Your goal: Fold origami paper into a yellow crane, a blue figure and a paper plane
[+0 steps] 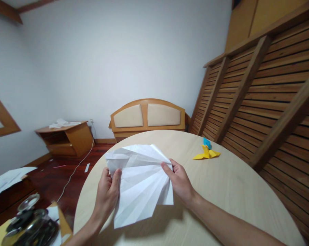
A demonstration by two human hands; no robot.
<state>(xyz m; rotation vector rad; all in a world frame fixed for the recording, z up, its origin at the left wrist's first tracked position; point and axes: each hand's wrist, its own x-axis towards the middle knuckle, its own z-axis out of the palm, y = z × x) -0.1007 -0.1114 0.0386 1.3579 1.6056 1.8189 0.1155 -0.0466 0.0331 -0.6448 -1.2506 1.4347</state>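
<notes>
Reader: What is at the centre, and where?

Describer: A white paper sheet (137,194), creased into long pleats that fan out from its right side. It is held in the air, tilted, over the near part of a round table (236,194), with its shadow falling on the pale top.

Reader: How are the fingers placed?

Describer: The left hand (108,188) is closed on the left edge, thumb on the near face, the other fingers curled behind and partly hidden. The right hand (181,179) pinches the right side where the pleats gather, thumb flat on top; its fingers go behind, so I cannot tell how they lie.

Reader: How would it handle?

Describer: Probably very light, limp across the open panels and a little stiffer along the creases. It looks easy to crumple or tear, so a gentle pinch at the gathered pleats or at an edge should suit it best.

Reader: And further out?

Describer: On the table, right of the hands and well apart from them, sits a yellow folded paper figure (206,154), with a blue folded paper piece (207,142) just behind it. Beyond the table stands a cream-padded headboard (145,115); a slatted wooden panel (249,99) leans at the right.
</notes>
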